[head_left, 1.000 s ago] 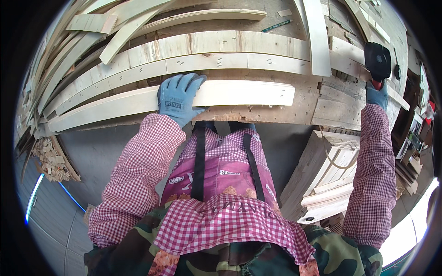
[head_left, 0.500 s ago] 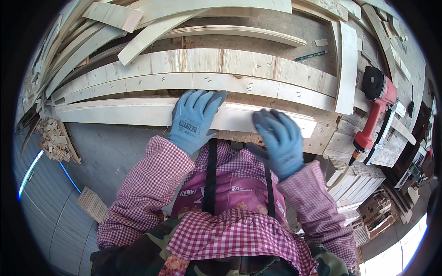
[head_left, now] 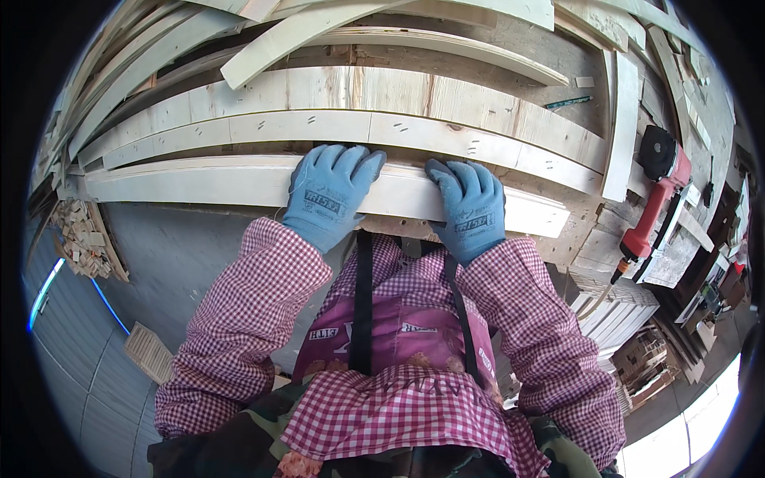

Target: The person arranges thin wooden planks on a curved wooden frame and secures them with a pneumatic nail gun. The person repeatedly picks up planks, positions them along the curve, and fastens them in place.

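Head view, looking straight down: both hands in blue knitted work gloves lie flat on a long pale wooden board [head_left: 239, 185] that runs crosswise along the near edge of the workbench. The left hand [head_left: 331, 195] presses on the board's middle with its fingers spread wide and hooked over the far edge; the right hand [head_left: 468, 209] rests just beside it, fingers together and also curled over the far edge, so neither hand closes around anything. Beyond the board, touching or nearly touching it, lie two more long pale planks [head_left: 358, 127] carrying rows of staples, and further back a loose heap of curved wooden strips [head_left: 319, 32]. A red and black pneumatic nail gun [head_left: 657, 187] lies well apart to the right on a stack of boards. At lower left, below the bench, sits a pile of small wood offcuts [head_left: 84, 239].

The step in hand looks like seating the front board against its neighbour, held down by both palms. Judging from this, the next move calls for keeping the board snug and aligned while one hand frees itself for the nail gun.

Against the picture a second earlier, the right hand has left the nail gun, which was held raised at the right, and has come down onto the board beside the left.
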The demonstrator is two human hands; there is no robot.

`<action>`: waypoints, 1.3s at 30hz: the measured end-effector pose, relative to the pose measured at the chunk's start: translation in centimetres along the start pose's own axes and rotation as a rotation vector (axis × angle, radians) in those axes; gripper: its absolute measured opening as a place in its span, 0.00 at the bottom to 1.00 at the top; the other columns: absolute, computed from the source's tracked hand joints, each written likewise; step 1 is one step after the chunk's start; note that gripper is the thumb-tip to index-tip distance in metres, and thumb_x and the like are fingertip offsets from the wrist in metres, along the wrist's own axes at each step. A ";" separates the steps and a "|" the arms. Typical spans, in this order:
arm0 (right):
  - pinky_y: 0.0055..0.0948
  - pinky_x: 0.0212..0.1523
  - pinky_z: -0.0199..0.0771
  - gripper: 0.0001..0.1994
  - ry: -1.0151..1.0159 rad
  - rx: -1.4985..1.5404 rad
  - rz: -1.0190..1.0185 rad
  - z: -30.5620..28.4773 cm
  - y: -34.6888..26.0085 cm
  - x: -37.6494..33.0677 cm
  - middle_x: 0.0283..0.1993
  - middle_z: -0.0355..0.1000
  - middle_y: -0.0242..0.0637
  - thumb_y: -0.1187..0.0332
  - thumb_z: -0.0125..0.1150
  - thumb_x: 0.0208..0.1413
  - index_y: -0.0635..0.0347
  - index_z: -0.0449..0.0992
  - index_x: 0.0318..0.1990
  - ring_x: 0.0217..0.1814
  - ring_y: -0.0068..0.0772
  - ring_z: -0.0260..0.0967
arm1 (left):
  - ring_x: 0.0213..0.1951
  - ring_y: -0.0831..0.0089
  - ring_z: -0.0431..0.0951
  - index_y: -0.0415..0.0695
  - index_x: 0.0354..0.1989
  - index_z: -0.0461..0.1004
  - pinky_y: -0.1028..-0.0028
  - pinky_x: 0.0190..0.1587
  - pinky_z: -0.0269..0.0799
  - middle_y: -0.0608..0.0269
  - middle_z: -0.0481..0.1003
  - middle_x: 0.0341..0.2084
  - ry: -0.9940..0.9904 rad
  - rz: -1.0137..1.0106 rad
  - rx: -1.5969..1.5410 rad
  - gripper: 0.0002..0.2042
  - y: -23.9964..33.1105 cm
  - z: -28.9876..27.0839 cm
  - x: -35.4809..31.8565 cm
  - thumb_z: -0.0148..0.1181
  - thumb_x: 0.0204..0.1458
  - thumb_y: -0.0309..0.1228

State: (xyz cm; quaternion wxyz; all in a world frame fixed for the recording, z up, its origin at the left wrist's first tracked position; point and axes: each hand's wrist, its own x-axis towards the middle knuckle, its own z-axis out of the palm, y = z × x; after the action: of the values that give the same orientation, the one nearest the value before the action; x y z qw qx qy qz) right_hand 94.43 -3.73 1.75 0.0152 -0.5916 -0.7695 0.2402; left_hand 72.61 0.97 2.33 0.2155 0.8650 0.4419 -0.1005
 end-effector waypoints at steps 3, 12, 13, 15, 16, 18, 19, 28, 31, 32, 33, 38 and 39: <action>0.44 0.60 0.58 0.33 0.022 0.030 -0.020 0.1 1.0 -0.2 0.50 0.63 0.35 0.68 0.68 0.34 0.51 0.65 0.55 0.56 0.40 0.59 | 0.52 0.65 0.65 0.50 0.57 0.63 0.63 0.59 0.59 0.64 0.66 0.49 -0.006 0.004 -0.017 0.41 0.5 0.1 0.4 0.73 0.28 0.39; 0.44 0.62 0.55 0.36 -0.018 0.027 -0.030 -0.1 2.0 -0.2 0.50 0.63 0.35 0.66 0.71 0.31 0.51 0.65 0.55 0.57 0.40 0.58 | 0.50 0.66 0.67 0.50 0.57 0.64 0.66 0.56 0.62 0.64 0.67 0.47 0.003 0.004 -0.034 0.41 1.0 0.3 1.2 0.74 0.27 0.40; 0.44 0.62 0.54 0.36 -0.027 0.017 -0.028 -0.1 2.2 -0.2 0.50 0.62 0.35 0.66 0.71 0.32 0.51 0.65 0.55 0.57 0.40 0.58 | 0.50 0.66 0.67 0.50 0.57 0.64 0.66 0.56 0.63 0.64 0.67 0.47 -0.012 0.006 -0.031 0.40 0.9 0.3 1.5 0.73 0.28 0.40; 0.44 0.63 0.53 0.36 -0.011 0.005 -0.029 0.2 2.6 -0.4 0.51 0.62 0.36 0.64 0.71 0.33 0.51 0.64 0.56 0.58 0.40 0.58 | 0.48 0.66 0.68 0.51 0.56 0.65 0.66 0.55 0.64 0.64 0.67 0.46 -0.022 -0.003 -0.032 0.39 0.9 0.7 1.7 0.72 0.29 0.40; 0.44 0.63 0.53 0.35 -0.010 -0.005 -0.040 0.4 2.6 -0.4 0.51 0.62 0.36 0.62 0.71 0.34 0.51 0.64 0.56 0.58 0.39 0.58 | 0.48 0.66 0.68 0.52 0.56 0.65 0.66 0.54 0.64 0.65 0.67 0.46 -0.022 -0.006 -0.024 0.38 0.9 0.8 1.6 0.72 0.29 0.40; 0.44 0.63 0.53 0.35 -0.039 0.012 -0.043 0.1 2.7 -0.1 0.51 0.62 0.35 0.62 0.71 0.35 0.50 0.64 0.56 0.57 0.39 0.58 | 0.48 0.67 0.68 0.52 0.56 0.65 0.65 0.55 0.64 0.65 0.67 0.46 -0.063 -0.021 -0.055 0.38 1.0 0.2 1.8 0.72 0.29 0.39; 0.44 0.63 0.54 0.35 -0.060 0.006 -0.031 -0.1 2.7 0.0 0.51 0.62 0.35 0.61 0.71 0.35 0.50 0.64 0.56 0.58 0.38 0.58 | 0.48 0.67 0.68 0.53 0.56 0.65 0.65 0.55 0.64 0.66 0.67 0.46 -0.083 -0.027 -0.071 0.38 1.0 0.0 1.9 0.72 0.29 0.39; 0.44 0.63 0.56 0.36 -0.059 -0.050 0.004 0.8 2.5 -0.2 0.53 0.62 0.34 0.53 0.72 0.36 0.45 0.64 0.56 0.59 0.38 0.58 | 0.48 0.66 0.66 0.54 0.57 0.65 0.63 0.55 0.62 0.65 0.65 0.46 -0.057 0.013 0.008 0.38 0.5 0.7 1.4 0.70 0.32 0.49; 0.43 0.62 0.56 0.37 -0.073 -0.068 0.013 0.8 3.0 -0.2 0.53 0.62 0.34 0.51 0.72 0.35 0.45 0.64 0.56 0.59 0.38 0.58 | 0.48 0.66 0.66 0.54 0.57 0.65 0.63 0.55 0.63 0.65 0.65 0.45 -0.101 0.015 -0.008 0.39 0.6 0.7 1.9 0.69 0.32 0.52; 0.42 0.62 0.56 0.37 -0.074 -0.062 0.006 0.8 3.1 -0.1 0.53 0.62 0.34 0.50 0.72 0.35 0.45 0.64 0.56 0.59 0.38 0.58 | 0.48 0.65 0.66 0.54 0.57 0.65 0.62 0.55 0.63 0.65 0.65 0.45 -0.112 0.017 -0.003 0.39 0.4 0.7 1.9 0.69 0.32 0.52; 0.42 0.63 0.56 0.37 -0.075 -0.056 -0.001 0.8 3.2 0.0 0.53 0.62 0.34 0.50 0.72 0.35 0.45 0.64 0.56 0.59 0.37 0.59 | 0.47 0.65 0.66 0.53 0.56 0.66 0.62 0.55 0.63 0.64 0.65 0.45 -0.069 0.030 -0.025 0.39 0.3 0.8 1.9 0.69 0.32 0.53; 0.41 0.63 0.56 0.37 -0.105 -0.073 -0.007 0.3 3.1 0.0 0.53 0.62 0.33 0.49 0.72 0.35 0.46 0.64 0.56 0.59 0.35 0.59 | 0.47 0.65 0.66 0.52 0.55 0.66 0.62 0.53 0.63 0.64 0.66 0.43 -0.012 0.085 -0.040 0.39 -0.2 1.3 2.0 0.67 0.33 0.56; 0.41 0.63 0.56 0.38 -0.111 -0.083 -0.008 0.3 3.0 0.0 0.53 0.62 0.34 0.49 0.72 0.35 0.46 0.63 0.56 0.59 0.35 0.59 | 0.47 0.65 0.66 0.51 0.55 0.66 0.62 0.53 0.63 0.63 0.66 0.43 -0.008 0.095 -0.044 0.38 -0.2 1.4 2.0 0.67 0.33 0.56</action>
State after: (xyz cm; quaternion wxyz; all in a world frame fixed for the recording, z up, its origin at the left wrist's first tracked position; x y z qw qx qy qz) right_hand 97.07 -3.26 0.36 -0.0509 -0.5743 -0.7809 0.2403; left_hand 73.64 1.93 0.28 0.2409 0.8795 0.4017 -0.0839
